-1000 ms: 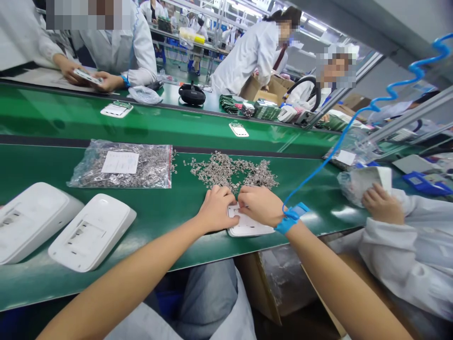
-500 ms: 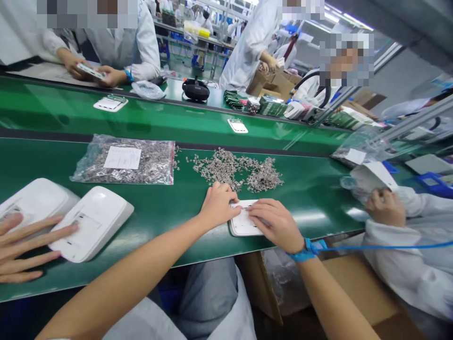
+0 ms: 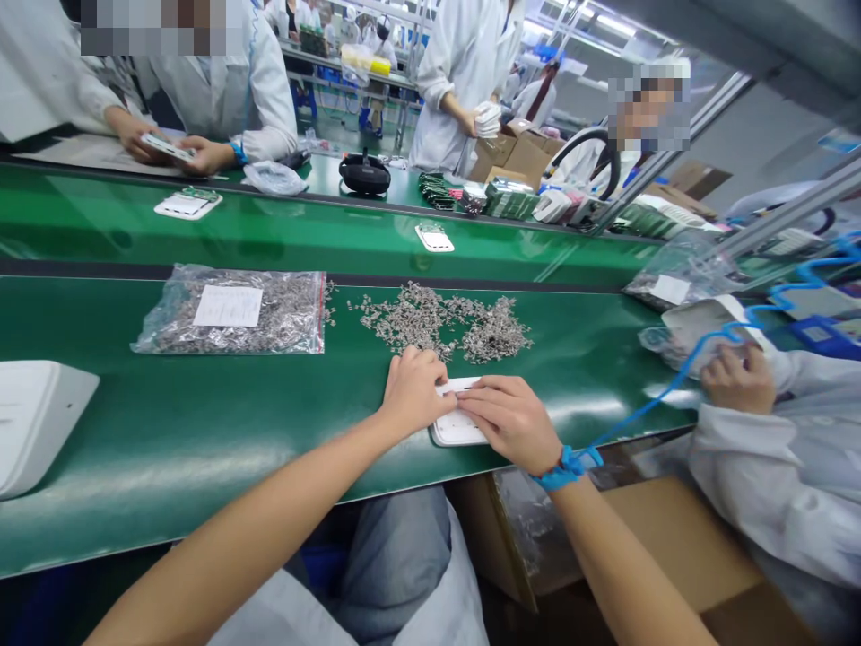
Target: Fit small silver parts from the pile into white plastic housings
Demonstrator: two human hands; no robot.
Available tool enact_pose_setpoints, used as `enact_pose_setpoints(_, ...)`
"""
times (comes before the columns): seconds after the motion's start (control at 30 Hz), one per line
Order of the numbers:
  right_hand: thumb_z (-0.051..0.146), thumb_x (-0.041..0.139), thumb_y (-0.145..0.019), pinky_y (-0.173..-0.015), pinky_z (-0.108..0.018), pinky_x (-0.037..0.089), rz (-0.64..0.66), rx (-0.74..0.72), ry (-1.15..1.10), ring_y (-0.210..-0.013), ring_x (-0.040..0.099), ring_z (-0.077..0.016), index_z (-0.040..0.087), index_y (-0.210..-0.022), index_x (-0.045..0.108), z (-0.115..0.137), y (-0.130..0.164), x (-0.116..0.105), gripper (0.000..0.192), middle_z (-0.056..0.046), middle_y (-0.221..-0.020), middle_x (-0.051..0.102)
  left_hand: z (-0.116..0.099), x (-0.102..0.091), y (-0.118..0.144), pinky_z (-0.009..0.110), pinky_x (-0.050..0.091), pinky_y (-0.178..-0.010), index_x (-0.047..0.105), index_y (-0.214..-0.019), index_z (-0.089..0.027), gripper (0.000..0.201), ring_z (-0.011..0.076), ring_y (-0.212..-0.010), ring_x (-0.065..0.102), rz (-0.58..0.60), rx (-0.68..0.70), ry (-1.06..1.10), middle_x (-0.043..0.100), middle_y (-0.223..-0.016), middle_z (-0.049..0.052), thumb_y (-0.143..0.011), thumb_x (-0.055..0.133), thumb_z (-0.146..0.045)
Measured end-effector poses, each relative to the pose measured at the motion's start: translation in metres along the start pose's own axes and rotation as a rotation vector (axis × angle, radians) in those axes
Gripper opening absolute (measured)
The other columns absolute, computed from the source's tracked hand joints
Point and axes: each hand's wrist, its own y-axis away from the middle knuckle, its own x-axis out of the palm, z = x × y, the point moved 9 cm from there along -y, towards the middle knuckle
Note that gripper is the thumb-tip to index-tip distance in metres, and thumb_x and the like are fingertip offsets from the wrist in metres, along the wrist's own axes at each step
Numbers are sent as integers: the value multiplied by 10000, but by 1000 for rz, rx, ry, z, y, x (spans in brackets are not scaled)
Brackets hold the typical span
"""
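A flat white plastic housing point(image 3: 458, 434) lies on the green bench in front of me, near its front edge. My left hand point(image 3: 417, 388) is curled over the housing's left end, thumb on its upper face. My right hand point(image 3: 512, 422), with a blue wrist strap, comes in from the right, fingers closed together with the tips on the housing near my left thumb. Anything small between those fingertips is hidden. Just beyond my hands, small metal pieces lie in two touching heaps, a left heap point(image 3: 412, 316) and a right heap point(image 3: 496, 332).
A clear bag of metal pieces point(image 3: 289, 312) lies left of the heaps. A larger white housing point(image 3: 40, 422) stands at the left edge. Behind, a green conveyor point(image 3: 302, 224) carries white parts. At right, a co-worker's hand point(image 3: 738, 381) is by a white part; a blue cord point(image 3: 646, 408) stretches across.
Another person's hand at the left has gone from view, and the two large housings there have shifted left, one out of view. The conveyor parts moved left. My right fingertips moved slightly left.
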Motion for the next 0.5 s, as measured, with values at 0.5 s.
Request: enact_pose_setpoints(0.5, 223, 563, -893, -787, -407, 483, -411, 411, -203, -858, 606, -247, 217, -860, 644, -34, -6, 9, 88, -62, -872, 692, 74, -154, 152, 432, 320, -814, 632, -761, -227, 154, 217, -870, 576, -179, -12, -732, 659, -886, 27, -871, 534, -272)
